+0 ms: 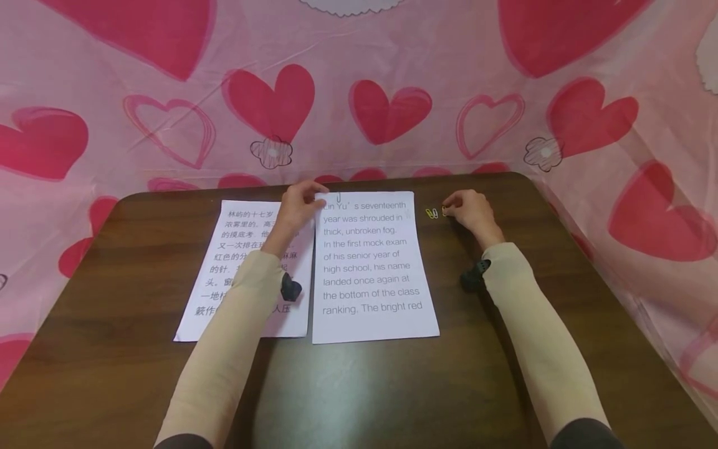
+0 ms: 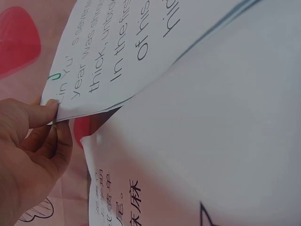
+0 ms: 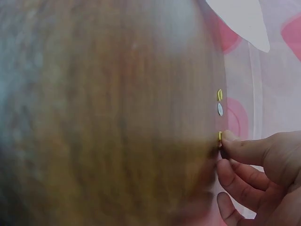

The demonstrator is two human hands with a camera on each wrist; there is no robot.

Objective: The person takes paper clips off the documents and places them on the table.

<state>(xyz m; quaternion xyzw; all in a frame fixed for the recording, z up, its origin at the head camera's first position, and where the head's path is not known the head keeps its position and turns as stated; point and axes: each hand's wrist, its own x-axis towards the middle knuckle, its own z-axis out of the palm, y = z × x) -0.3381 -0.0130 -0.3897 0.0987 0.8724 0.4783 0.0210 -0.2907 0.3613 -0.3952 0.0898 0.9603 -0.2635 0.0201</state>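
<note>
My left hand (image 1: pixel 298 207) pinches the top left corner of the printed English sheets (image 1: pixel 370 274) between thumb and fingers. In the left wrist view the sheet edges (image 2: pixel 113 107) show as layered and lifted at that corner. A green paper clip (image 2: pixel 55 76) sits on their top edge beside the thumb. Farther right, the thumb and fingertips of my right hand (image 1: pixel 472 213) pinch a yellow paper clip (image 3: pixel 219 136) at the table surface. Just left of it lie another yellow paper clip (image 1: pixel 429 213) and a white paper clip (image 1: pixel 435 213).
Chinese-printed sheets (image 1: pixel 252 268) lie left of the English ones, partly covered by my left forearm. Everything rests on a dark wooden table (image 1: pixel 359 393). A pink cloth with red hearts (image 1: pixel 392 112) hangs behind the table's far edge.
</note>
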